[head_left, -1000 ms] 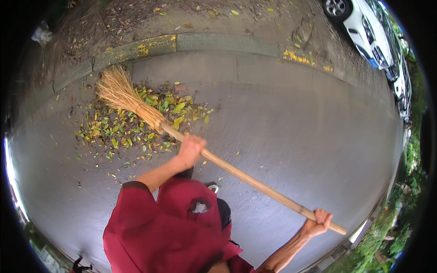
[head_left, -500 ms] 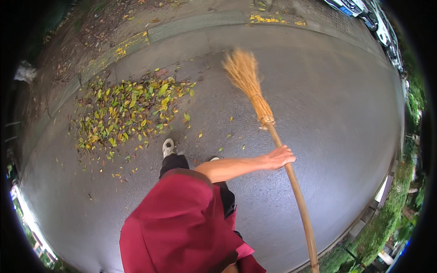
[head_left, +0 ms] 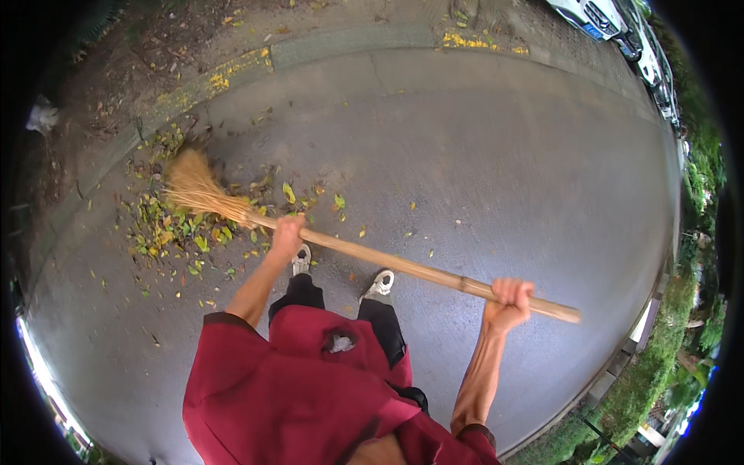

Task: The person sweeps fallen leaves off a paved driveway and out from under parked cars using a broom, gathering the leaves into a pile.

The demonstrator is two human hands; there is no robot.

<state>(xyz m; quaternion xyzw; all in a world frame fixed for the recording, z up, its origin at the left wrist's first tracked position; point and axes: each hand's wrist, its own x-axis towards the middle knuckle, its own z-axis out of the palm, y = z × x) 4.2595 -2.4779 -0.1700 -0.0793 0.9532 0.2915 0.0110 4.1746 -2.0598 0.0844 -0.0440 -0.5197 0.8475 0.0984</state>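
A straw broom lies across the view, its pale wooden handle (head_left: 411, 269) running from the leaf pile at left to a blunt end at right. My left hand (head_left: 287, 237) is wrapped round the handle just behind the bound straw. My right hand (head_left: 509, 304) grips it close to the blunt end. Slightly blurred, the bristles (head_left: 195, 184) rest over the far part of a pile of yellow, green and brown leaves (head_left: 167, 232), hiding some of them.
Beyond the pile curves a kerb (head_left: 349, 45) with worn yellow paint, bordering soil with litter. White cars (head_left: 601, 23) stand at the far right. Grey wet-looking pavement (head_left: 527, 170) spreads round my white shoes (head_left: 380, 284). Green hedge (head_left: 659, 364) lines the right side.
The bristles have swept from the far middle leftward into the leaves. My left hand has moved left with the broom, and my right hand has come into view on the handle.
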